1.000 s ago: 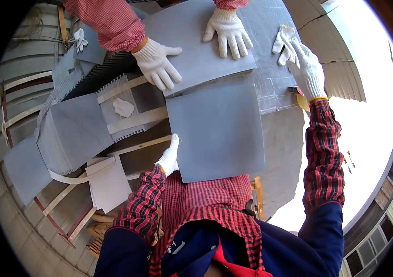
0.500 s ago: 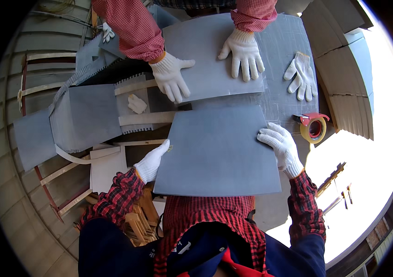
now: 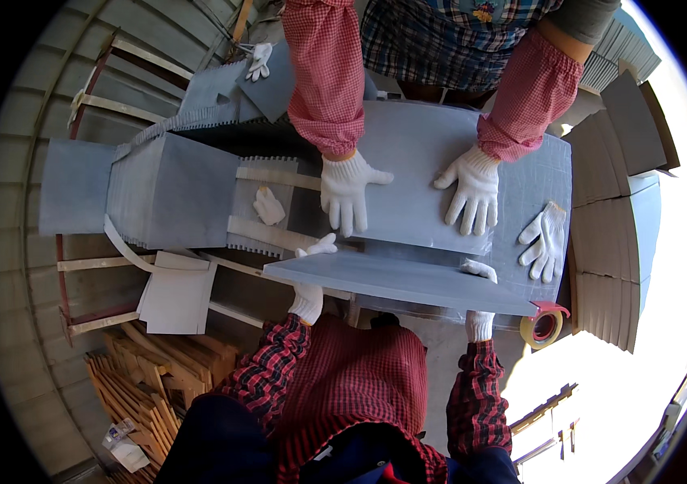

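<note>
A grey sheet (image 3: 392,282) stands tilted in front of me, showing almost edge-on. My left hand (image 3: 308,300), in a white knit glove, is closed on it near its left end, with fingertips showing past the far edge. Toward the sheet's right end, my gloved right hand (image 3: 480,324) grips it too; the sheet hides the middle of both hands. Beyond it a second grey sheet (image 3: 416,181) lies on the table (image 3: 533,161). A co-worker's two gloved hands (image 3: 349,189) press flat on that sheet with fingers spread.
A red tape dispenser (image 3: 542,327) sits by the sheet's right corner. A loose white glove (image 3: 545,242) lies on the table, another (image 3: 268,206) on grey panels to the left. Stacked boards (image 3: 605,234) stand at the right, wood slats (image 3: 141,383) lower left.
My sheet has gone from lying nearly flat toward my view to tilted almost edge-on, and both my hands now wrap it from below. The co-worker's hands stay on the other sheet.
</note>
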A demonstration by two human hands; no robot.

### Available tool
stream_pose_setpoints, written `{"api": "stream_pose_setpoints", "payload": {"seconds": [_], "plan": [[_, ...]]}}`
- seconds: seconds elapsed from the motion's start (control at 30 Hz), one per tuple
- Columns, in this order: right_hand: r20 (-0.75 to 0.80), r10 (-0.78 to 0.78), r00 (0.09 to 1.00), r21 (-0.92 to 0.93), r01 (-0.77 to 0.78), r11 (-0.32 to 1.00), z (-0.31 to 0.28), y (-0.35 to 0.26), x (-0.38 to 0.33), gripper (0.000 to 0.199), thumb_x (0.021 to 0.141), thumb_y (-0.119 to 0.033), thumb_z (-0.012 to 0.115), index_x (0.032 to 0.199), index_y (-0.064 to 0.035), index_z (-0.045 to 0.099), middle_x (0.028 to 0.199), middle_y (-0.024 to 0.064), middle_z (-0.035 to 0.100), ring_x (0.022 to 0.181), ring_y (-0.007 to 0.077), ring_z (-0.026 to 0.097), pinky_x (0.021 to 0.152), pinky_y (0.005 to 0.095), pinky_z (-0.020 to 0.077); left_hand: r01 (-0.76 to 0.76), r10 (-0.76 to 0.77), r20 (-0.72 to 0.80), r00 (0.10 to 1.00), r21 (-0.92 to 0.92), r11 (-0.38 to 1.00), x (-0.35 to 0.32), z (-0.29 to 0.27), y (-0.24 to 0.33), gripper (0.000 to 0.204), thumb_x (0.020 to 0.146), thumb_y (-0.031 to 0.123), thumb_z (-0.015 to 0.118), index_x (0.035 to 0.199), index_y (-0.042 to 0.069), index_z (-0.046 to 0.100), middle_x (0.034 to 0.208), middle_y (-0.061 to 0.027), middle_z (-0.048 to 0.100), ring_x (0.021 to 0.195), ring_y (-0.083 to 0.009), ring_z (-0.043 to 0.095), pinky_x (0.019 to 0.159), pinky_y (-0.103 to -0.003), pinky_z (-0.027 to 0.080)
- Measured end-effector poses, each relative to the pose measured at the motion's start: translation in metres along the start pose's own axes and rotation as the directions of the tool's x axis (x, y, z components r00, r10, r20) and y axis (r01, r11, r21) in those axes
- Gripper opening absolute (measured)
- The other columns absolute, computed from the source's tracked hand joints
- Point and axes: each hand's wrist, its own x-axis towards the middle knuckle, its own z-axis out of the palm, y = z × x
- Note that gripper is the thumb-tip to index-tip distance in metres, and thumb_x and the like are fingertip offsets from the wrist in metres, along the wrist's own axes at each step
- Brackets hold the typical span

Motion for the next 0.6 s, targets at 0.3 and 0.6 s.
{"api": "stream_pose_setpoints", "payload": {"seconds": [0.3, 0.6], "plan": [[-0.283, 0.166, 0.945, -0.275, -0.246, 0.929, 0.022, -0.074, -0.001, 0.041, 0.107, -0.034, 0.052, 0.096, 0.0039, 0.06, 0.082, 0.0022, 0.053, 0.078, 0.0117, 0.044, 0.072, 0.0299, 0.0407, 0.381, -0.402, -0.318, 0.859, -0.129, 0.916, -0.018, 0.073, 0.069, 0.071, 0.11, 0.051, 0.037, 0.158, -0.002, 0.031, 0.16, -0.0123, 0.039, 0.143, -0.0205, 0.042, 0.119, -0.033, 0.032], [-0.132, 0.163, 0.978, -0.343, -0.2, 0.918, 0.007, -0.067, 0.052, 0.042, 0.108, -0.032, 0.05, 0.102, 0.0078, 0.061, 0.083, 0.0084, 0.056, 0.079, 0.0158, 0.048, 0.075, 0.032, 0.0436, 0.302, -0.228, -0.309, 0.923, 0.216, 0.929, 0.025, 0.079, 0.059, 0.062, 0.105, 0.054, 0.047, 0.124, -0.003, 0.061, 0.113, -0.0192, 0.069, 0.108, -0.0298, 0.063, 0.094, -0.039, 0.048]]}}
